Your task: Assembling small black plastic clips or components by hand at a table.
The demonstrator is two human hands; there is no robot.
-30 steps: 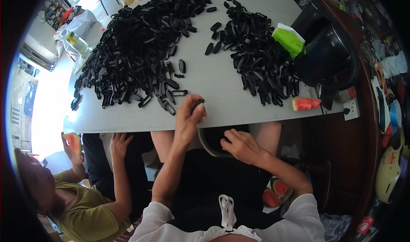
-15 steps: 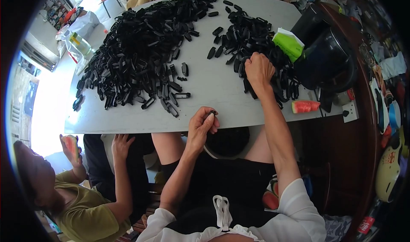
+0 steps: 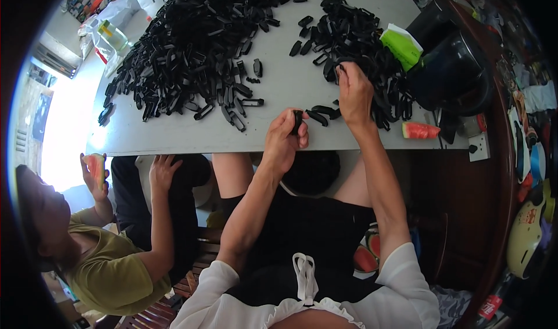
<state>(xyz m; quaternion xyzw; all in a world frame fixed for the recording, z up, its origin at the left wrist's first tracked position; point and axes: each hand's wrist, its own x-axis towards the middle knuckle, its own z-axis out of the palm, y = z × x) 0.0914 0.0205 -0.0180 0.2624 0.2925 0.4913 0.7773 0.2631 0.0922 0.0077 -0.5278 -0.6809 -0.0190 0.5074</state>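
My left hand (image 3: 283, 140) is closed at the table's front edge, gripping a small oblong black plastic piece (image 3: 297, 121) upright between thumb and fingers. At the near side of the right-hand pile of black plastic pieces (image 3: 347, 29), my right hand (image 3: 356, 96) is pinched closed. A dark piece (image 3: 340, 65) shows at its fingertips, partly merging with the pile behind. Between my hands lie a few loose black pieces (image 3: 317, 118) on the tabletop. A much larger heap of black pieces (image 3: 192, 44), some of them open oblong frames, covers the left of the table.
A green packet (image 3: 401, 47) and a dark glossy kettle-like vessel (image 3: 450, 76) flank the right pile. Nearby are a watermelon slice (image 3: 421, 131) and a white socket strip (image 3: 479, 147). At left sits a person (image 3: 116, 265) holding watermelon. A dark round container (image 3: 311, 172) is below the table edge.
My left hand has moved up and slightly right, its black piece now showing more fully. My right hand has turned, fingertips now pinched at the pile. Loose pieces now lie between my hands.
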